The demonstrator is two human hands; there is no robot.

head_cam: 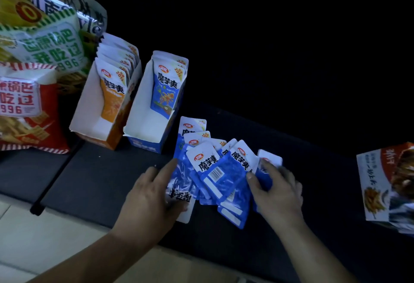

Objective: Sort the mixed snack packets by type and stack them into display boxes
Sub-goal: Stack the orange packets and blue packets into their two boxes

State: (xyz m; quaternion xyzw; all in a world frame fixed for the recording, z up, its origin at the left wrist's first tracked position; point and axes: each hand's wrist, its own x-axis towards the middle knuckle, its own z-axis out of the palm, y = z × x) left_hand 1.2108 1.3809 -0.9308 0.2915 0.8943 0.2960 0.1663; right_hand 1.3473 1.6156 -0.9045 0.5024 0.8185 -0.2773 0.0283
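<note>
Several blue snack packets (pixel 220 172) lie fanned out on the dark surface in front of me. My left hand (pixel 149 195) rests on the left side of the pile, fingers fairly straight on a packet. My right hand (pixel 276 187) grips the packets at the right end, thumb on top and fingers curled round them. Behind the pile stands a blue display box (pixel 143 123) with a few blue packets upright at its back. To its left, an orange display box (pixel 89 112) holds a row of several orange packets (pixel 113 90).
Large snack bags, green (pixel 48 45) and red (pixel 24 108), stand at the far left. A white and red box (pixel 385 184) lies at the right edge. A pale floor (pixel 56 238) runs below the dark surface's near edge. The background is black.
</note>
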